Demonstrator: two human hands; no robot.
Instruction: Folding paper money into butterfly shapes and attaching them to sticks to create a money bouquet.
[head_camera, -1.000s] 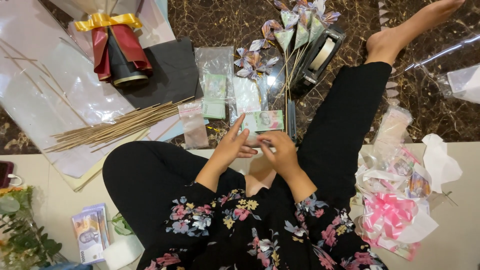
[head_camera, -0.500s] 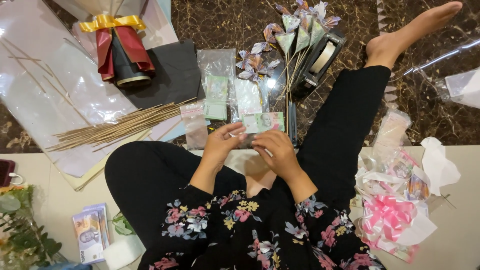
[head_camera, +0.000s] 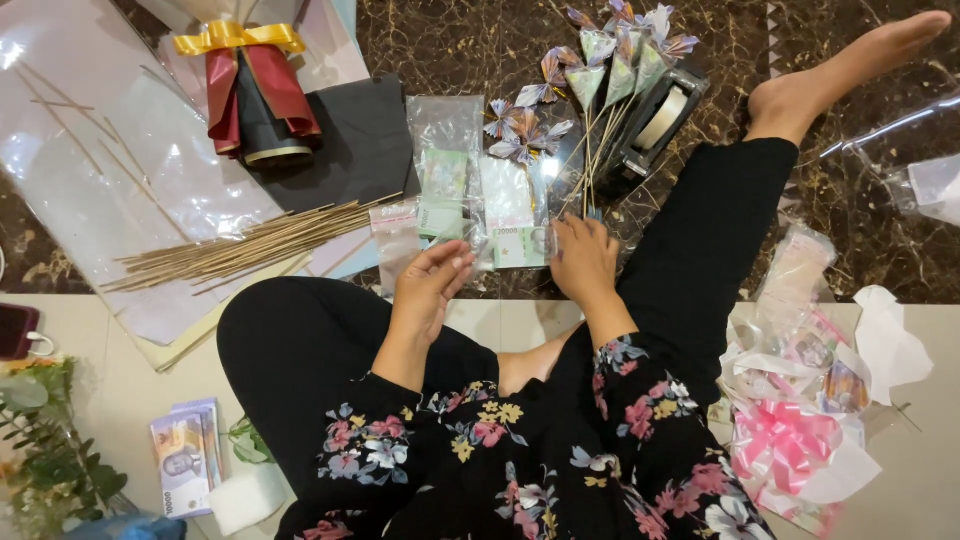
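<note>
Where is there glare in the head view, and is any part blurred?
Head view: glare whitens the clear plastic sheet at upper left and streaks the dark marble floor; the left hand and right hand look slightly soft; the green banknote stays sharp.

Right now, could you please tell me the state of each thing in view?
Left hand: open, touching clear plastic sleeve.
Right hand: pressing down on green banknote.
Thin wooden sticks: loosely bundled, lying flat.
Tape dispenser: lying on floor.
Pink ribbon bow: tied.
</note>
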